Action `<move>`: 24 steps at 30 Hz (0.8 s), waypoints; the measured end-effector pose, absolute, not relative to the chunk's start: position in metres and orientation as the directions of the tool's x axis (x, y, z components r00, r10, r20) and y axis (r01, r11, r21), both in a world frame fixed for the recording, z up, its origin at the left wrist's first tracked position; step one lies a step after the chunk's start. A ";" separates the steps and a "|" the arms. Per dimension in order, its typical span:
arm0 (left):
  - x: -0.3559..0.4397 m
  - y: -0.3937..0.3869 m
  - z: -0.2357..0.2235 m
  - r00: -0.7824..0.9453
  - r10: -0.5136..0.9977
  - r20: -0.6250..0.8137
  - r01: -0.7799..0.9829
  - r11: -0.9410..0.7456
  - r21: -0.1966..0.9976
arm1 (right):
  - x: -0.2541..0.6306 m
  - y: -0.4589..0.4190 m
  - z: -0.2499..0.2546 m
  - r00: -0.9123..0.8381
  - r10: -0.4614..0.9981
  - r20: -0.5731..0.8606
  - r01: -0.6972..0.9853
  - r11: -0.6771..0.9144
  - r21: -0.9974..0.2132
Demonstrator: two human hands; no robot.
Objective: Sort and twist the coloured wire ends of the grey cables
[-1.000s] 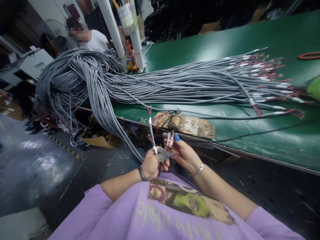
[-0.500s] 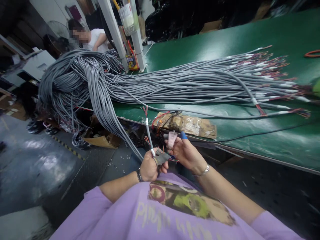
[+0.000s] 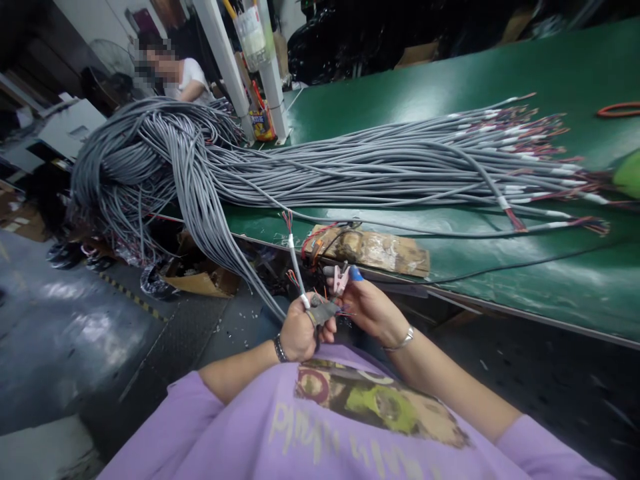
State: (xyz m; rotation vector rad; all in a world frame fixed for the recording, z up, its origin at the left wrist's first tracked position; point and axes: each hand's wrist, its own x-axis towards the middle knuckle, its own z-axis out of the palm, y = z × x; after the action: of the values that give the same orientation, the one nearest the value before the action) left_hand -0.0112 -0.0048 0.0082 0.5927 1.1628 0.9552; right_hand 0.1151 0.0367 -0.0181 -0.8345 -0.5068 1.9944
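My left hand, with a grey wrap on its thumb, is closed around grey cables low in front of my shirt. One short cable end with a white band and bare coloured wires sticks up from beside this fist. Thin coloured wires poke out past the thumb towards my right hand. My right hand, blue tape on one fingertip, pinches a small pale pink clip just above those wires. The clip's jaws look apart from the wires.
A large bundle of grey cables lies along the green table. A wooden board with wires sits at its near edge. A white post stands at the back, a person behind it. A cardboard box is below.
My right hand has turned slightly and shifted a little left, so the pink clip now shows its two arms. My left hand keeps its hold on the cables.
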 end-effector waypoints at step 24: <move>-0.010 -0.008 0.009 0.156 0.862 -0.481 -0.284 0.506 0.814 | 0.117 0.036 -0.023 -0.411 0.850 -0.330 -0.680 -0.527 -0.510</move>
State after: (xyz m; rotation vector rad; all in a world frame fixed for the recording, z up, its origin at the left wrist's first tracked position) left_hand -0.0095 -0.0081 0.0087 0.6350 1.1257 0.9044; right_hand 0.1173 0.0365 -0.0233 -0.6973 -0.3681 2.0315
